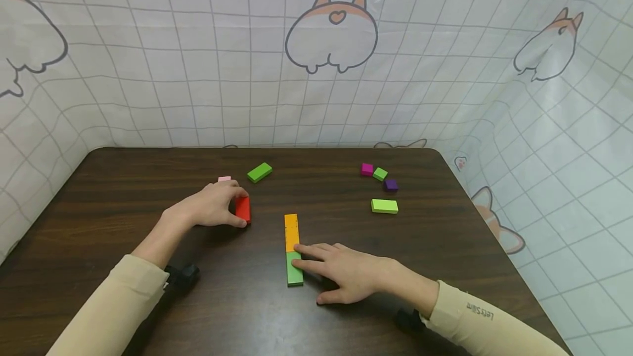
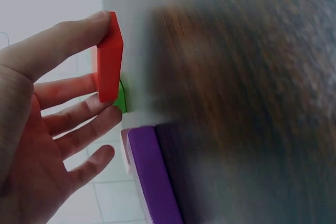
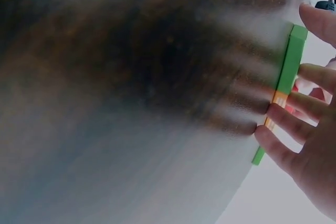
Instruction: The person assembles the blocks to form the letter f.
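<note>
My left hand (image 1: 214,205) pinches a red block (image 1: 243,209) between thumb and fingertips on the left half of the table. In the left wrist view, a purple block (image 2: 155,174) lies beside that hand; the head view has it hidden. A pink block (image 1: 225,178) peeks out just behind the same hand. An orange block (image 1: 292,232) and a green block (image 1: 294,268) lie end to end in a straight strip at the table's middle. My right hand (image 1: 348,273) has its fingers extended, the fingertips touching the strip's right side near where the two blocks meet.
Farther back lies another green block (image 1: 259,172). To the right are a magenta block (image 1: 367,169), a small green block (image 1: 380,174), a dark purple block (image 1: 390,185) and a yellow-green block (image 1: 384,206). A checked curtain (image 1: 222,70) borders the dark wooden table (image 1: 326,185).
</note>
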`<state>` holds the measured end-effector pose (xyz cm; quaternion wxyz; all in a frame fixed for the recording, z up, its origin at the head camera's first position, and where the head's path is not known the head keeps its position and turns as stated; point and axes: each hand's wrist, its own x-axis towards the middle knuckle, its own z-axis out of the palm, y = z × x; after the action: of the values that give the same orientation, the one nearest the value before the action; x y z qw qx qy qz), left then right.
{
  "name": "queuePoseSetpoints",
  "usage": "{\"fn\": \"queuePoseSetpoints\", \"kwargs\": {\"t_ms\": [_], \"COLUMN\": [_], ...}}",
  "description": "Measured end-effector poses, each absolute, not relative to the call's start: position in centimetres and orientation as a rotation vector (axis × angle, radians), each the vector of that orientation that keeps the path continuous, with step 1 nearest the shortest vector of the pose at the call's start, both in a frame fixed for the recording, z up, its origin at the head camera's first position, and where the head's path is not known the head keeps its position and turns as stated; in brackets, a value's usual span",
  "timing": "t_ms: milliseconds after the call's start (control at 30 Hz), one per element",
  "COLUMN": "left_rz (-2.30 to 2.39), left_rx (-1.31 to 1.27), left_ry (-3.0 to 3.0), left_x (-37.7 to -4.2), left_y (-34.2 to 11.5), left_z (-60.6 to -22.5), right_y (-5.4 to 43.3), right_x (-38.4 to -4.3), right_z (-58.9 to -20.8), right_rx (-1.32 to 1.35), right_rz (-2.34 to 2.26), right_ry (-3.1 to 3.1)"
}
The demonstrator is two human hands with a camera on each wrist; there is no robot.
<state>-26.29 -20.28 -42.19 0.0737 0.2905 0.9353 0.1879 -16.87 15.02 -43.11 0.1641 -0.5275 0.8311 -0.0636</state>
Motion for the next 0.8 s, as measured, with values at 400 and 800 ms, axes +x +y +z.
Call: {"fn": "queuePoseSetpoints", "kwargs": {"t_ms": [400, 800], "left_rz": [0.602, 0.664], "left_rx": [0.843, 0.869], "left_ry": [2.826, 2.834], "left_x": [-26.7, -27.4], "left_y": [-18.2, -15.8], "left_z": [-41.9, -41.8], "right_y": [14.8, 14.5], "right_x": [-17.0, -17.0], "right_z": [-42.8, -42.7], "right_rx": [-1.488, -1.481], "right_rz": [-0.176, -0.165], "right_ry": [2.358, 2.367]}}
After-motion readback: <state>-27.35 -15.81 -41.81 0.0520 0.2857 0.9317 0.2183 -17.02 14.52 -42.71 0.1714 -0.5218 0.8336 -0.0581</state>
